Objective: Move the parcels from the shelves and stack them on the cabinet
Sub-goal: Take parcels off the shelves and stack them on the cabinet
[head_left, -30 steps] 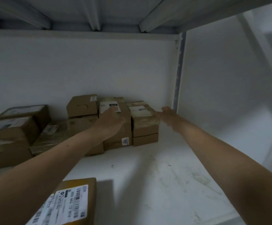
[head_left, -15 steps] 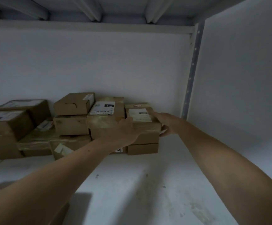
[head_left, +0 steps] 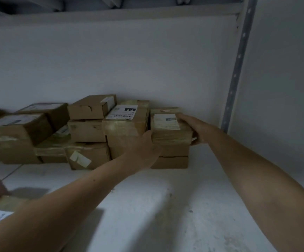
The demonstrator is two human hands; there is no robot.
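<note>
On the shelf (head_left: 165, 206), the left hand (head_left: 144, 148) and right hand (head_left: 197, 129) hold the top taped parcel (head_left: 169, 131) from both sides.

Taped brown parcel (head_left: 171, 131) (white label up) lies flat atop the rightmost stack (head_left: 173, 161)

Dim, soft-focus wide-angle view, left edge blurred, arm shadows.
</note>
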